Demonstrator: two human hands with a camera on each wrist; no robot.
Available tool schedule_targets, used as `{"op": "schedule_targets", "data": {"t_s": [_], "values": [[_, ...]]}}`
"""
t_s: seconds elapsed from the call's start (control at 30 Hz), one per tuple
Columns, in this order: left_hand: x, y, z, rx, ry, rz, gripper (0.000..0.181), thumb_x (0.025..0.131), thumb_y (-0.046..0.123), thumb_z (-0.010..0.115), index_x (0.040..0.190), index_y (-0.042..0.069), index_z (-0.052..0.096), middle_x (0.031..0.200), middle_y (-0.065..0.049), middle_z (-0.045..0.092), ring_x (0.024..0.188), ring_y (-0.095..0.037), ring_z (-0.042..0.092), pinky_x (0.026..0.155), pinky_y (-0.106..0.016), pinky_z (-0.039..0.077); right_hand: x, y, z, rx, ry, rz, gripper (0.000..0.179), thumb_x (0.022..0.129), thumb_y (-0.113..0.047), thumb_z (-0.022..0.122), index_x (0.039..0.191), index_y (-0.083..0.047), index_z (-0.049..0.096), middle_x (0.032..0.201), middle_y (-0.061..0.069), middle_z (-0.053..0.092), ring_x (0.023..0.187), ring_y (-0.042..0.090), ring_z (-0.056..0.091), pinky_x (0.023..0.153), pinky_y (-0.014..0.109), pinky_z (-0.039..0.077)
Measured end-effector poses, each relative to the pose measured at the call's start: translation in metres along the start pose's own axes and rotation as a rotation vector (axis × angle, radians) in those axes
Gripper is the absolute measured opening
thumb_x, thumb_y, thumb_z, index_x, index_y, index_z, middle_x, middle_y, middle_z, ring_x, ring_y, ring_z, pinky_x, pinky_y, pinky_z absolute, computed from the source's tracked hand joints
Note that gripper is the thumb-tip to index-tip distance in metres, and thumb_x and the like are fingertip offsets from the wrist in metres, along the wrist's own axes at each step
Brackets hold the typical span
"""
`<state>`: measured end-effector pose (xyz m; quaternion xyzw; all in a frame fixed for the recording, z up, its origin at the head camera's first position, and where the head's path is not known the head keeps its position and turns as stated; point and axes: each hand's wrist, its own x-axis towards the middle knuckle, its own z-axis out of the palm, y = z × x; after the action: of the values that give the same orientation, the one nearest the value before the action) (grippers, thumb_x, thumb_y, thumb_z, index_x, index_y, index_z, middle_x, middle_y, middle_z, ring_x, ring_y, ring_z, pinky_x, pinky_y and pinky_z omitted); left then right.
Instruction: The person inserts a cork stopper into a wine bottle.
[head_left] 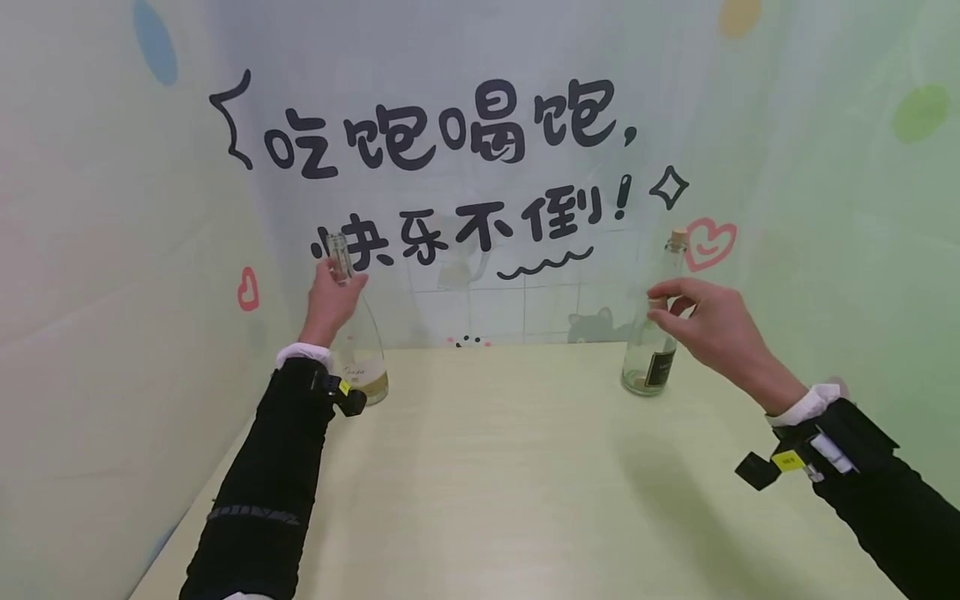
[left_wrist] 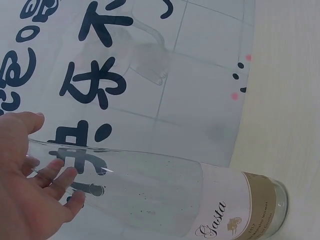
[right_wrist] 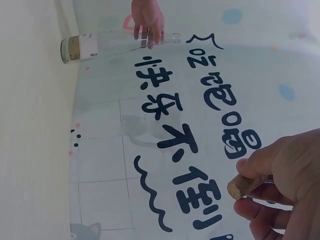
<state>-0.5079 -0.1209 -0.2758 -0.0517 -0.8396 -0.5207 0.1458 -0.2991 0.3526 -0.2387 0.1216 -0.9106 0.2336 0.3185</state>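
Note:
On the left, my left hand [head_left: 333,302] grips the neck of a clear glass bottle [head_left: 366,337]. The bottle stands upright, its mouth uncovered above the fingers. In the left wrist view, the bottle's white and gold label [left_wrist: 225,205] sits low near its base. My right hand [head_left: 708,321] pinches a cork [right_wrist: 240,186] between thumb and fingers, its end facing outward in the right wrist view. Just behind that hand stands a second, greenish glass bottle [head_left: 637,354] with a dark label and a cork stopper [head_left: 678,236] in its mouth; the hand partly covers it.
Both bottles are near the back of the pale wooden table [head_left: 480,467]. A printed backdrop [head_left: 480,308] with large dark lettering rises behind them, and its side panels flank the table.

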Motion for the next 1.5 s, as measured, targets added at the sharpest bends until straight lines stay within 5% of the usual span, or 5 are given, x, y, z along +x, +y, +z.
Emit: {"op": "schedule_targets", "data": {"t_s": [0.37,0.87,1.5], "values": [[-0.001,-0.007,0.006,-0.036,0.001,0.026,0.070,0.098,0.050,0.040,0.148,0.004,0.024,0.145,-0.020,0.037,0.131,-0.033,0.039,0.104,-0.046,0.034,-0.005,-0.002,-0.003,-0.001,-0.014,-0.022,0.022,0.085,-0.018,0.071,0.106,-0.009,0.072,0.092,-0.001,0.070,0.077,0.015,0.057,0.058,0.027,0.045],[-0.008,-0.009,0.004,0.047,-0.115,0.134,0.070,0.098,0.054,0.036,0.144,0.003,0.025,0.141,-0.024,0.040,0.126,-0.036,0.044,0.098,-0.050,0.038,-0.007,-0.016,-0.007,-0.001,0.023,-0.051,0.021,0.085,-0.020,0.071,0.105,-0.011,0.073,0.089,-0.003,0.069,0.074,0.014,0.058,0.062,0.025,0.046],[-0.045,-0.002,0.006,-0.066,-0.226,0.178,0.065,0.096,0.053,0.042,0.140,0.005,0.031,0.133,-0.016,0.046,0.119,-0.031,0.045,0.099,-0.048,0.036,-0.011,-0.042,-0.011,0.026,0.049,-0.106,0.024,0.085,-0.020,0.072,0.106,-0.008,0.073,0.088,-0.001,0.070,0.073,0.014,0.057,0.062,0.021,0.046]]}}
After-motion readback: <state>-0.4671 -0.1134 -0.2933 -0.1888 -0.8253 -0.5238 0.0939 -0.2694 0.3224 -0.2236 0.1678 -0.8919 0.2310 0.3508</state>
